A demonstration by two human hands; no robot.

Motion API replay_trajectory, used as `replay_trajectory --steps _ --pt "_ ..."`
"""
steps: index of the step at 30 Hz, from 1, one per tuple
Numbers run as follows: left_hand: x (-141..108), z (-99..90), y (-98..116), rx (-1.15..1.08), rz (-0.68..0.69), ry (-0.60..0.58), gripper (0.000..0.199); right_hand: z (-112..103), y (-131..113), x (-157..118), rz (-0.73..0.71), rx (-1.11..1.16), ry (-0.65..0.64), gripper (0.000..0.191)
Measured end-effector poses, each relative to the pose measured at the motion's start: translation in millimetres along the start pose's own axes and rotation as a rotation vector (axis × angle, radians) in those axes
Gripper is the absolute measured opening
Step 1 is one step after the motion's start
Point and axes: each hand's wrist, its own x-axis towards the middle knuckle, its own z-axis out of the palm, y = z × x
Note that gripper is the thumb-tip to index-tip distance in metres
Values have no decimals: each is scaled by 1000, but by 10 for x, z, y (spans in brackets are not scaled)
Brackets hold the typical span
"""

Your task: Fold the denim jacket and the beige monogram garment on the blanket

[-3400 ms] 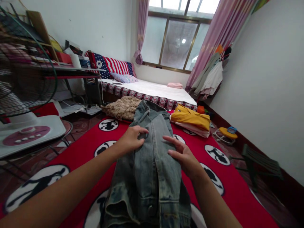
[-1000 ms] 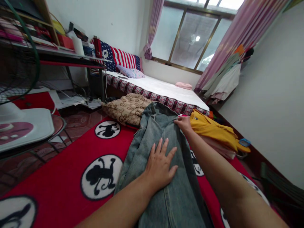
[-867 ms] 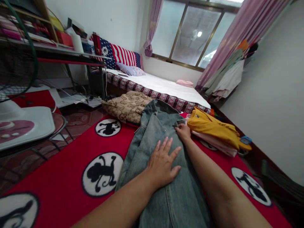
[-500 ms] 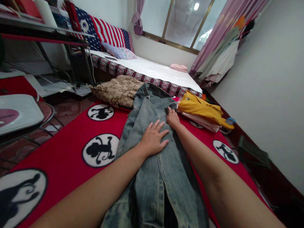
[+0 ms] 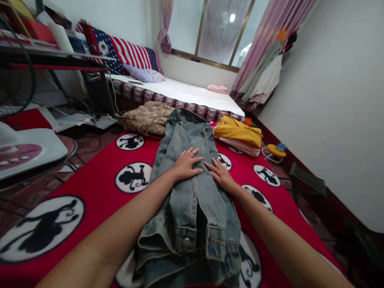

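On the denim jacket (image 5: 207, 196), the right hand (image 5: 222, 175) has opened.

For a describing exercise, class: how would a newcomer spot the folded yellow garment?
Find the red blanket with monkey pictures. Look at its far end, right of the denim jacket. The yellow garment there lies on pale pink cloth, brighter than both neighbours.

L hand (image 5: 186, 165) & R hand (image 5: 222, 177) bare, slim fingers (image 5: 197, 160), L forearm (image 5: 120, 222) + R forearm (image 5: 277, 224) also bare
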Motion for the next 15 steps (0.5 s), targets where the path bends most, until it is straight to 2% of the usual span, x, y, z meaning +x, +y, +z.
replay_trajectory --steps 2,4,6,8,11,15 --pt "-128 -51 11 -27 30 -70 61 -10 -30 -174 -29 38 29 48" --pt "-327 -142 24 -78 94 -170 52 -42 -50 -384 -87 94 63 48" --pt "-587 -286 27 -170 166 -294 38 -107 -46 -620 -135 176 77 47" --pt "-882 -471 4 -275 205 -389 44 -196 -7 -850 -156 258 60 44" --pt "-1309 -762 -109 -329 166 -400 66 -317 87 -1117 -163 287 39 44" --pt "-1673 -1036 -321 -207 69 -354 71 -380 106 -1237 -197 205 59 56"
